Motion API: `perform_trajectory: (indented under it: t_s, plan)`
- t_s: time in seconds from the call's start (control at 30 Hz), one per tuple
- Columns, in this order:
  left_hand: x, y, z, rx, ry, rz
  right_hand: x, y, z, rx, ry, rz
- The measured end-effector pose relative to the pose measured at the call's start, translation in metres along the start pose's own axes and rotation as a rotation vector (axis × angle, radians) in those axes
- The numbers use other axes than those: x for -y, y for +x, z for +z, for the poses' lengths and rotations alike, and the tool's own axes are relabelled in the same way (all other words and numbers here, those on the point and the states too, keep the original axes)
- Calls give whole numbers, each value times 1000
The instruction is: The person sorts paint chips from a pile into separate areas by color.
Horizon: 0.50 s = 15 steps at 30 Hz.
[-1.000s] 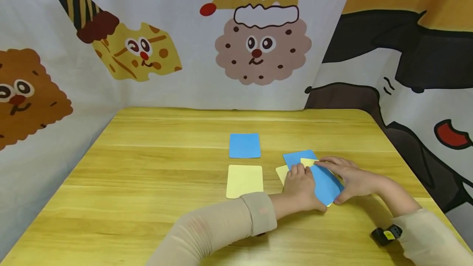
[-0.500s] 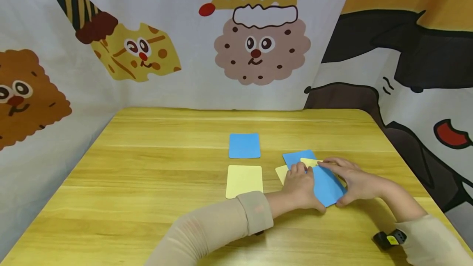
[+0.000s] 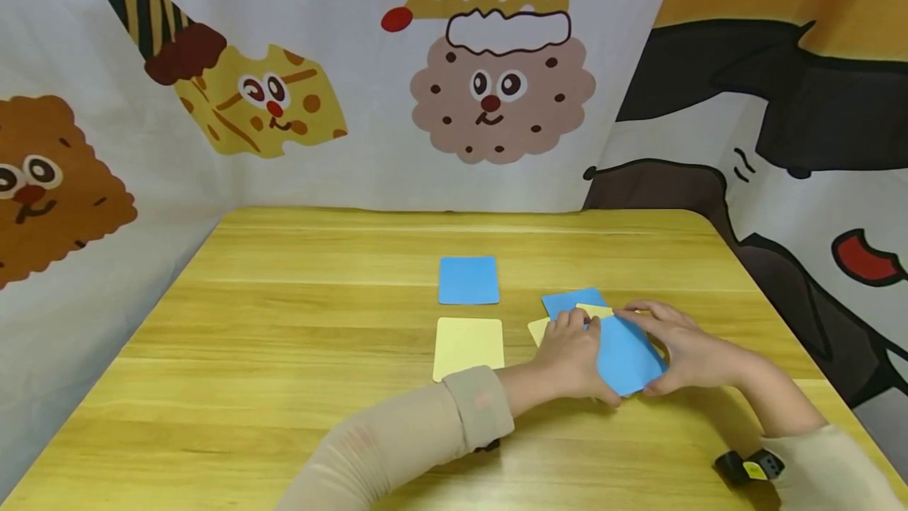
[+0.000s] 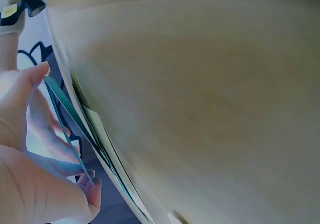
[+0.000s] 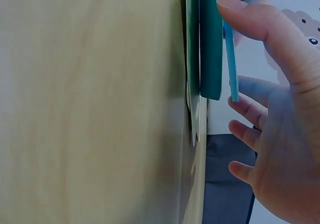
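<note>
Both hands hold a blue square card [image 3: 631, 357] tilted over a loose pile at the right of the table. My left hand [image 3: 567, 353] grips its left side, thumb at the near corner and fingers bent over the far part. Across from it, my right hand [image 3: 695, 349] pinches the card's right side between thumb and forefinger; its other fingers spread loosely in the right wrist view. That view shows a teal strip [image 5: 211, 43] and a lighter blue strip [image 5: 231, 63] edge-on, slightly apart. Beneath lie another blue card [image 3: 571, 303] and a yellow card [image 3: 538, 330], partly hidden.
Left of the pile, a single blue card [image 3: 469, 281] lies flat behind a single yellow card [image 3: 468, 345]. They rest on a wooden table [image 3: 284, 369]. A printed cartoon curtain [image 3: 376, 156] hangs along the table's far side.
My left hand has shifted slightly left and my right hand slightly right. The held blue card has tilted a little with them; the yellow bit at its near corner no longer shows.
</note>
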<state>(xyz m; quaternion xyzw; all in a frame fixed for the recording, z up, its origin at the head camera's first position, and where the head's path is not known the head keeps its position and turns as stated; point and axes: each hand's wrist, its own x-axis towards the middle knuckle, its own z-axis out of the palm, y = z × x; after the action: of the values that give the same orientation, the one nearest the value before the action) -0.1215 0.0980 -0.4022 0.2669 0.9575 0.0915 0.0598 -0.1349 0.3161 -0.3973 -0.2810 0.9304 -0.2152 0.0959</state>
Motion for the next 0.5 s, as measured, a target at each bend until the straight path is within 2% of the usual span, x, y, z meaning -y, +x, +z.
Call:
perform_trajectory:
  t_s: [0.3, 0.5]
  plan:
    - [12, -5, -5, -9, -22, 40, 12, -2, 2, -53, 10, 16]
    - [19, -12, -10, -33, -26, 47, 19, 1, 4, -106, -29, -26]
